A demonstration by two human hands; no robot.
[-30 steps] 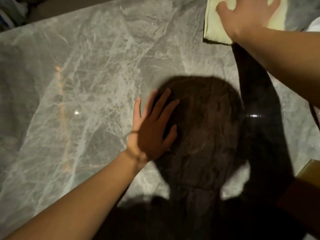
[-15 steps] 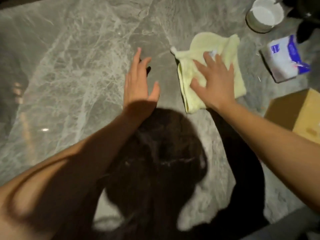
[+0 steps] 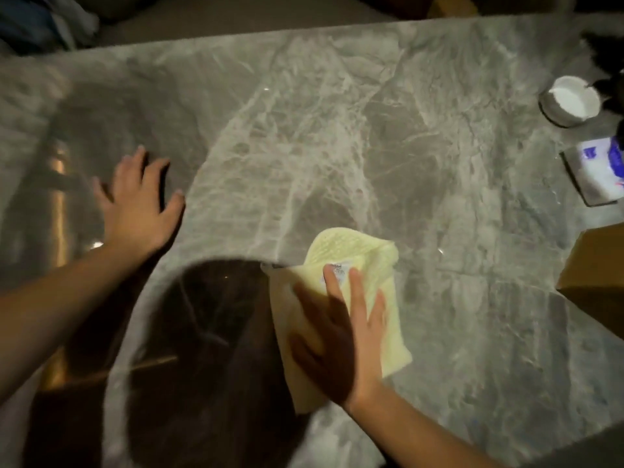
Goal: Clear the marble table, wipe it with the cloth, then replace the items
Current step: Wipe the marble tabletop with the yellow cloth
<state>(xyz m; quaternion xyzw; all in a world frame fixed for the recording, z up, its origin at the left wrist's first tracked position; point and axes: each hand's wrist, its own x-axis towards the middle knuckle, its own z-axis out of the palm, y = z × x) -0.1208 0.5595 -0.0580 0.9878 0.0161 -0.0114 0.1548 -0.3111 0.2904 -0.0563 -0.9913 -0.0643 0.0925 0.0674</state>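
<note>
My right hand (image 3: 337, 336) presses flat, fingers straight, on a pale yellow cloth (image 3: 381, 265) lying on the marble worktop (image 3: 337, 130), left of a cardboard box (image 3: 594, 265). Farther left of the box, my left hand (image 3: 138, 211) rests, fingers spread. The cloth looks soft and light; a flat palm should slide it best.

a pale yellow cloth (image 3: 381, 265), folded and rumpled with a small white label showing, lies flat on the grey, white-veined marble table (image 3: 337, 130) toward its near edge.
</note>
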